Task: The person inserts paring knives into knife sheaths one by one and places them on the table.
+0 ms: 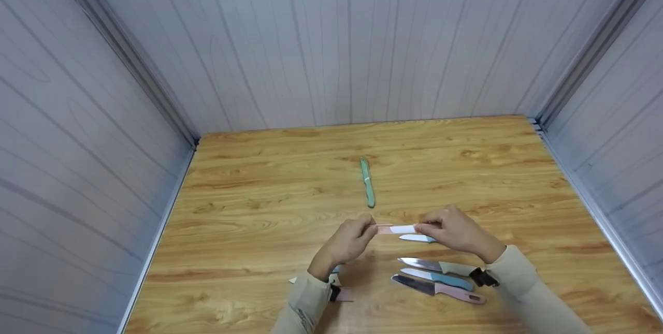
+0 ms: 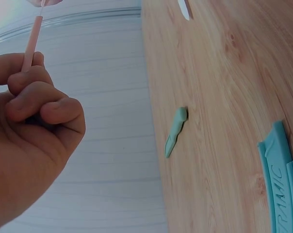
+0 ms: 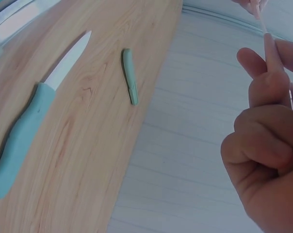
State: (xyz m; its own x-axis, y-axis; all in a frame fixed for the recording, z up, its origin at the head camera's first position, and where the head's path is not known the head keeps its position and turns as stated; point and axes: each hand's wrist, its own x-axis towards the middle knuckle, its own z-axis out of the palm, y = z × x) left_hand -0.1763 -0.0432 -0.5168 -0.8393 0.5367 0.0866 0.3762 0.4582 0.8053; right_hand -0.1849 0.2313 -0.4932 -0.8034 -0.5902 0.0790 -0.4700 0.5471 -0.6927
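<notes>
My left hand (image 1: 348, 241) pinches a pink blade cover (image 2: 32, 41) between thumb and fingers. Across from it, my right hand (image 1: 456, 230) grips a small knife by its pink handle (image 3: 271, 53), mostly hidden by the fingers. The white blade (image 1: 403, 229) spans the space between the hands, its far end at the cover; how deep it sits inside I cannot tell. Just beneath the right hand lies a small knife with a blue handle (image 3: 23, 131) and bare white blade. Farther off on the table is a green knife (image 1: 367, 183), its blade covered in green.
Below the right forearm lie three bare knives, with a pale handle (image 1: 456, 269), a blue handle (image 1: 453, 280) and a pink handle (image 1: 458, 292). Turquoise blade covers (image 2: 278, 174) and a pink cover (image 1: 345, 294) lie by the left forearm. Panel walls border the wooden table (image 1: 248, 178).
</notes>
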